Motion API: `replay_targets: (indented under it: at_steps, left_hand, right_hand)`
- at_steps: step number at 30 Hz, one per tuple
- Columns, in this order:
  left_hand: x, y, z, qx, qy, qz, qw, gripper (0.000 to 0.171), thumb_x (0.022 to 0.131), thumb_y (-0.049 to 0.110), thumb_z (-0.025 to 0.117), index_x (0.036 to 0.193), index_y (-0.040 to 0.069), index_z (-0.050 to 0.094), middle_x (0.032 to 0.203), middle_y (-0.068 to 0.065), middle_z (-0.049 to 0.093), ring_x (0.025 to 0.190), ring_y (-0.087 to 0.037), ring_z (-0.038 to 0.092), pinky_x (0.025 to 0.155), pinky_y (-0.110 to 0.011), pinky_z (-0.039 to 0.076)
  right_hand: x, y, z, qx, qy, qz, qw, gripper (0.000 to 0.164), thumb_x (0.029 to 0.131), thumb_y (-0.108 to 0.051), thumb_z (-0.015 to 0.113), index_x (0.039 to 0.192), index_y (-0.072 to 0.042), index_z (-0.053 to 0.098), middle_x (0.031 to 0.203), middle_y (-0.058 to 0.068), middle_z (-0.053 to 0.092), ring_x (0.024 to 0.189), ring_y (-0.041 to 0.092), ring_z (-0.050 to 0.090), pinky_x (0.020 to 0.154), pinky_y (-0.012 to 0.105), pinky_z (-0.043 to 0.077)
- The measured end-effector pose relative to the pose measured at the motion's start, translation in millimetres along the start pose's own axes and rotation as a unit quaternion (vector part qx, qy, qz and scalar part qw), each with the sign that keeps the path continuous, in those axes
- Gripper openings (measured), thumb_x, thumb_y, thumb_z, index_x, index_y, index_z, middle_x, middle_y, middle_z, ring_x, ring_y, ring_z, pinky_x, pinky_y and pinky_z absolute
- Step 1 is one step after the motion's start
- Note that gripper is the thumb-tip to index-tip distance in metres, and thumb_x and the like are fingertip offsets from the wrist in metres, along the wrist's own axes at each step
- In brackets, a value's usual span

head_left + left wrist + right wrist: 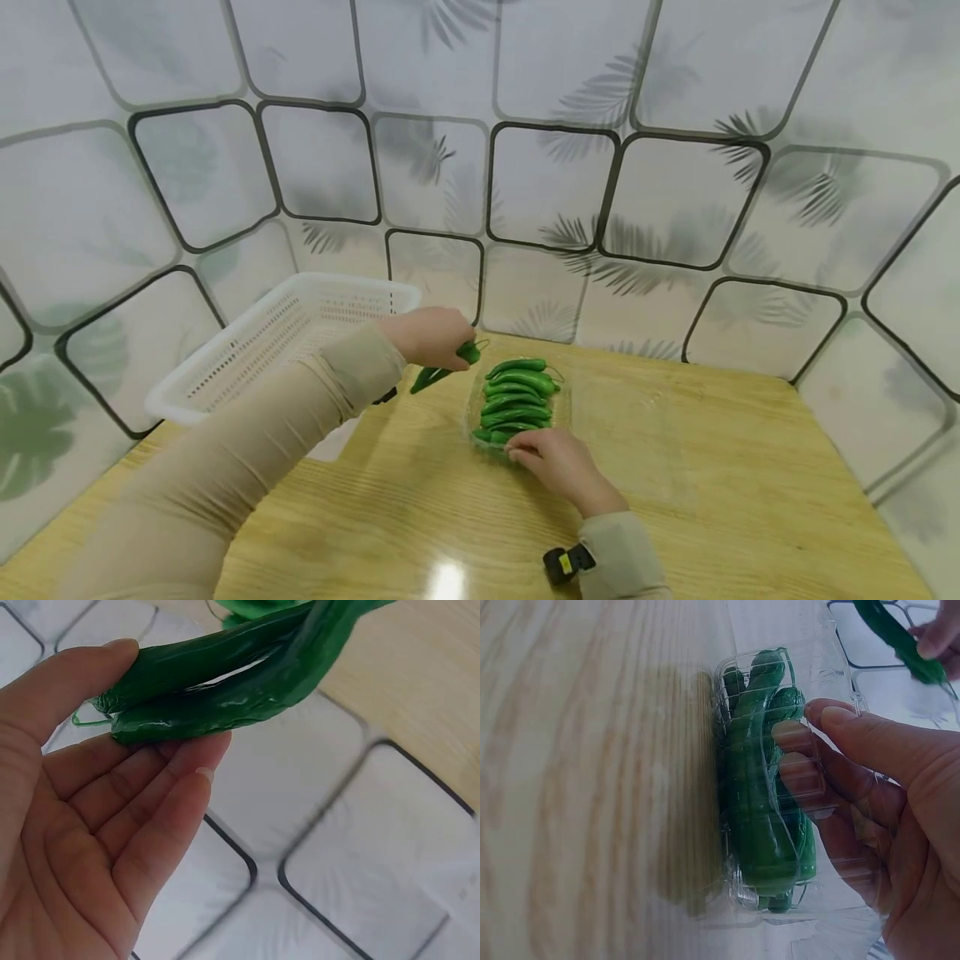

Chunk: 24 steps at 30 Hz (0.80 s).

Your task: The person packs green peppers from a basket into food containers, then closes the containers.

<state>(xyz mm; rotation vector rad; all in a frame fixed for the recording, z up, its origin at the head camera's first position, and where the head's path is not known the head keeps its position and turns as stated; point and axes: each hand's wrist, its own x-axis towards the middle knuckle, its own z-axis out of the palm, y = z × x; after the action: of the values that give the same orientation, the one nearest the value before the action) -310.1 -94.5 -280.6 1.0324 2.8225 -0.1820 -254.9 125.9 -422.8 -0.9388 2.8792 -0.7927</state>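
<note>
My left hand (431, 333) holds two long green chili peppers (217, 697), pinched near one end between thumb and fingers. It is above the table, between the white basket and a clear plastic box (561, 417). Several more green peppers (517, 400) lie side by side in that box. With thumb and fingertips, my right hand (558, 467) pinches the box's near edge. Through the clear wall (810, 776), the right wrist view shows some of these fingers beside the peppers. The left hand's peppers are partly hidden by the hand in the head view.
A white slotted plastic basket (360, 283) stands at the back left, partly behind my left sleeve. The box's clear lid (630, 433) appears to lie folded out on the wooden table (750, 500) to the right. Patterned fabric walls (547, 183) enclose the table's back and sides.
</note>
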Motion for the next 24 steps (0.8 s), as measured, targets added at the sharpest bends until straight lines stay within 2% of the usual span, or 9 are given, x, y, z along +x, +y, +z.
replay_targets:
  at_steps: [6, 10, 14, 19, 21, 24]
  left_hand:
    - [28.9, 34.3, 11.3, 0.005, -0.009, 0.044, 0.9990, 0.020, 0.090, 0.030, 0.063, 0.077, 0.018, 0.055, 0.066, 0.007, 0.051, 0.058, -0.007, 0.046, 0.058, -0.024, 0.037]
    - [44.5, 49.5, 19.6, 0.007, -0.014, 0.066, 0.9977, 0.020, 0.090, 0.031, 0.062, 0.078, 0.017, 0.055, 0.066, 0.007, 0.047, 0.059, -0.008, 0.043, 0.058, -0.023, 0.035]
    - [56.8, 60.4, 28.1, 0.030, -0.015, 0.076, 0.9965, 0.022, 0.090, 0.034, 0.062, 0.079, 0.017, 0.054, 0.064, 0.008, 0.044, 0.059, -0.007, 0.042, 0.057, -0.023, 0.034]
    - [68.0, 70.1, 40.1, 0.046, -0.023, 0.071, 0.9961, 0.020, 0.089, 0.037, 0.062, 0.088, 0.018, 0.062, 0.069, 0.009, 0.054, 0.061, -0.006, 0.047, 0.057, -0.023, 0.039]
    - [71.8, 72.4, 45.3, 0.038, -0.031, 0.065, 0.9967, 0.018, 0.089, 0.036, 0.063, 0.093, 0.018, 0.064, 0.075, 0.010, 0.058, 0.064, -0.005, 0.050, 0.059, -0.022, 0.041]
    - [76.7, 74.4, 51.8, 0.034, -0.034, 0.068, 0.9965, 0.014, 0.089, 0.031, 0.064, 0.093, 0.018, 0.066, 0.081, 0.008, 0.062, 0.069, -0.006, 0.052, 0.064, -0.022, 0.042]
  right_hand:
    - [-0.7, 2.1, 2.5, 0.007, -0.002, -0.010, 1.000, 0.014, 0.090, -0.021, 0.062, 0.099, -0.018, 0.072, 0.092, -0.007, 0.068, 0.077, 0.009, 0.061, 0.065, 0.031, 0.048]
    - [-0.8, 3.7, 4.4, 0.005, -0.004, -0.014, 1.000, 0.014, 0.090, -0.021, 0.061, 0.099, -0.018, 0.072, 0.093, -0.007, 0.068, 0.079, 0.010, 0.062, 0.068, 0.032, 0.050]
    - [-0.7, 3.5, 3.1, 0.002, 0.001, -0.015, 1.000, 0.014, 0.090, -0.020, 0.062, 0.099, -0.017, 0.072, 0.092, -0.007, 0.068, 0.078, 0.010, 0.062, 0.068, 0.032, 0.050]
    - [-0.1, 2.9, 1.3, -0.004, 0.004, -0.020, 1.000, 0.014, 0.090, -0.020, 0.062, 0.098, -0.015, 0.073, 0.091, -0.006, 0.068, 0.076, 0.011, 0.062, 0.066, 0.031, 0.049]
    - [0.1, 2.7, 0.9, -0.006, 0.005, -0.019, 1.000, 0.014, 0.090, -0.020, 0.062, 0.098, -0.016, 0.073, 0.091, -0.006, 0.068, 0.076, 0.011, 0.062, 0.065, 0.030, 0.049]
    - [0.1, 2.6, 0.6, -0.008, 0.008, -0.016, 1.000, 0.013, 0.089, -0.020, 0.062, 0.097, -0.017, 0.073, 0.091, -0.007, 0.068, 0.076, 0.011, 0.062, 0.066, 0.030, 0.049]
